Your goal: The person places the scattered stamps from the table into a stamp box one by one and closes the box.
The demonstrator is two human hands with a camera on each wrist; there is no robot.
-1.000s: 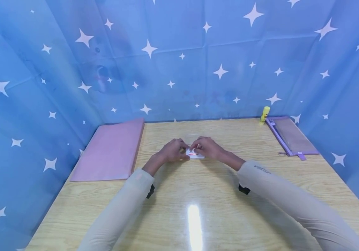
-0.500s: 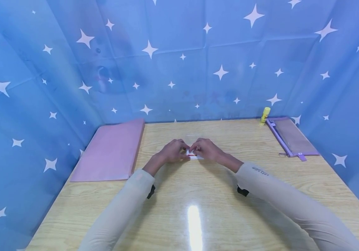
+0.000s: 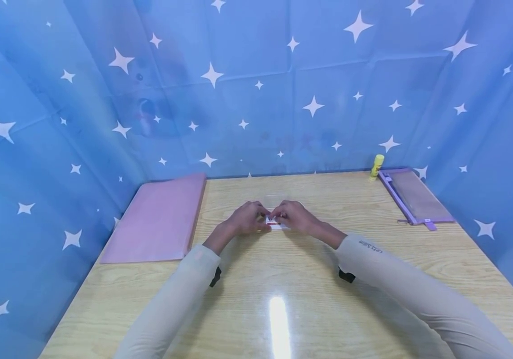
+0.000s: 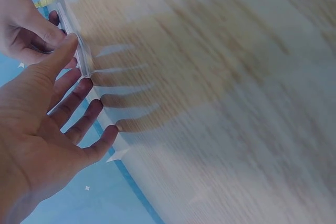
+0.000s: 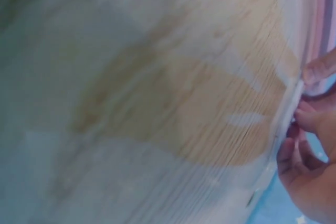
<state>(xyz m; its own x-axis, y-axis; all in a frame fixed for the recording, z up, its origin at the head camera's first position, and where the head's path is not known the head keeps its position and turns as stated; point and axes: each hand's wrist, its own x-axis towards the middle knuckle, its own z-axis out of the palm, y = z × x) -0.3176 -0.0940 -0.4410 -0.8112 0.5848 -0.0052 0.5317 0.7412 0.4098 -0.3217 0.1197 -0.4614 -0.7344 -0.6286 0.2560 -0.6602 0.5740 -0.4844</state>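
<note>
A small flat clear packet with a white, red-striped label lies on the table in front of me, its transparent part reaching toward the back. My left hand holds its left edge between thumb and fingers; in the left wrist view the thumb lies along the packet's thin edge and the lower fingertips touch the tabletop. From the other side, my right hand pinches at the upper part of the label with thumb and index finger. Its fingers hide much of the packet, so what exactly they pinch is hard to see.
A pink folder lies at the table's left. At the back right a yellow glue stick stands upright beside a purple-edged zip pouch. A blue star-patterned curtain closes off the back and sides.
My right hand has slid slightly left over the label, toward my left hand, and its fingers have curled in a little more. The left hand keeps its place; the head view has tilted slightly.
</note>
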